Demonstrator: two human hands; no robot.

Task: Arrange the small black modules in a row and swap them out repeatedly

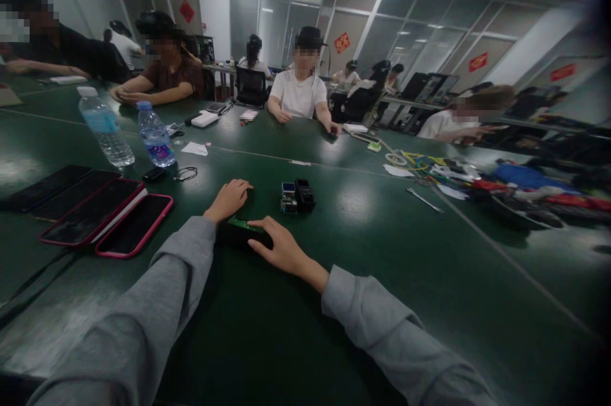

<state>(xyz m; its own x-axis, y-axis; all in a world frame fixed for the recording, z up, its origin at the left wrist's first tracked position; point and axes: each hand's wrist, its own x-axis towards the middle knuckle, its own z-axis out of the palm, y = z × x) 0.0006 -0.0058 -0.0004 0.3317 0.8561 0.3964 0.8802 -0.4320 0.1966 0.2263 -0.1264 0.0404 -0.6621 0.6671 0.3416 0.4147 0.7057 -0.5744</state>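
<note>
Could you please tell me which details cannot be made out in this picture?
All in the head view:
Right end of the black case: hidden by the right hand.
Underside of the left hand: hidden by the hand itself.
Content of the small screen: too small.
Label wording on the blue-capped bottle: blurred.
Upper ends of the grey sleeves: cut off by the bottom edge.

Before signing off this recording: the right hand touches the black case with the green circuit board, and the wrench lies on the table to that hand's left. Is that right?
No: in the head view, the wrench lies on the table to the right of the right hand, not left. That hand touches the black case with the green circuit board.
</note>
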